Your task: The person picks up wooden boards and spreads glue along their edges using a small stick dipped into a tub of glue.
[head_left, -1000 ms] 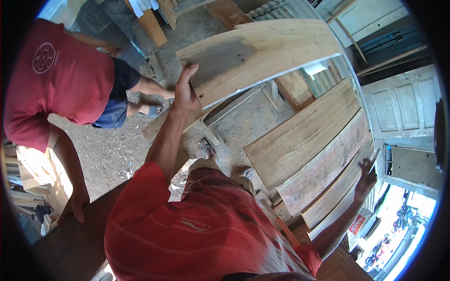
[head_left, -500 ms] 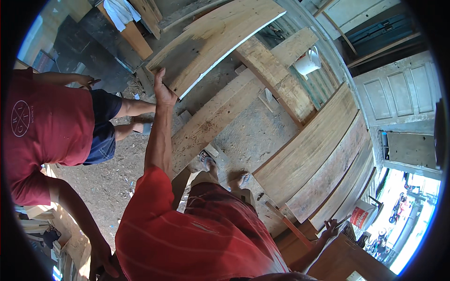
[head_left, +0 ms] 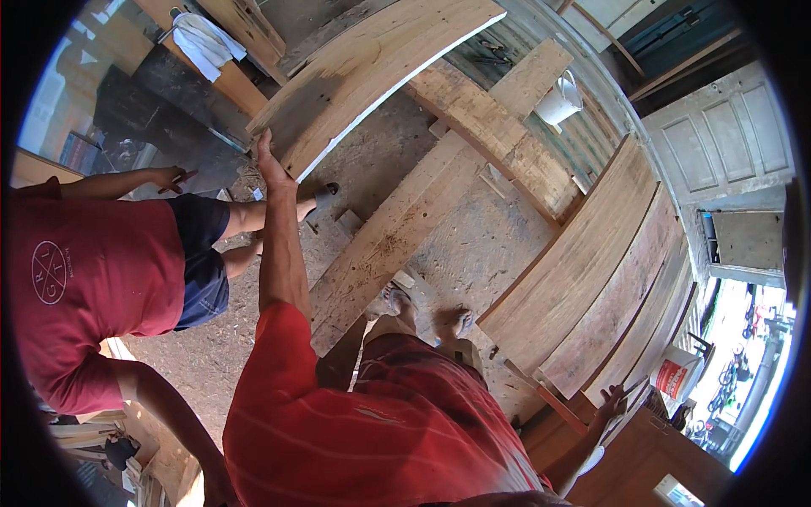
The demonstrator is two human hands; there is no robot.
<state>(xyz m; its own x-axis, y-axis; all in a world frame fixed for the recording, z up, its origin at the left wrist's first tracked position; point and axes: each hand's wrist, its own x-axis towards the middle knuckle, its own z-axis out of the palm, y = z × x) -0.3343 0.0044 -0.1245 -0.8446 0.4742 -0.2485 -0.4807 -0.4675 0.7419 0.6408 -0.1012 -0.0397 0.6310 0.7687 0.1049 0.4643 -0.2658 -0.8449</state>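
1. One co-worker (head_left: 110, 279) at far left, in a dark red shirt and dark blue shorts; one arm stretched out toward the middle, the other hanging toward the lower edge; loose wood pieces (head_left: 80, 435) below.
2. Next, near the upper edge, a white cloth (head_left: 207, 44) draped over an orange-brown panel (head_left: 241, 91).
3. Just right of that, a wide wooden board (head_left: 372, 63) in the left hand (head_left: 274, 165); gripped at the near corner, fingers clamped around the edge, thumb on the upper face; slanting away toward upper right, with a dark stain on the face and white along one long edge; cannot tell whether supported at the far end.
4. Below the board, a long plank (head_left: 397, 228) lying low over the dusty floor (head_left: 473, 245); beyond its far end, a thick beam (head_left: 498, 131) set crosswise.
5. Farther right, a white bucket (head_left: 559, 100) beside a short plank (head_left: 528, 76).
6. At right, several slanting boards (head_left: 583, 253) side by side; by their lower ends, the right hand (head_left: 610, 404), fingers partly spread; cannot tell whether grasping anything; nearby, a red-labelled bucket (head_left: 676, 372); higher up, a panelled door (head_left: 722, 139).
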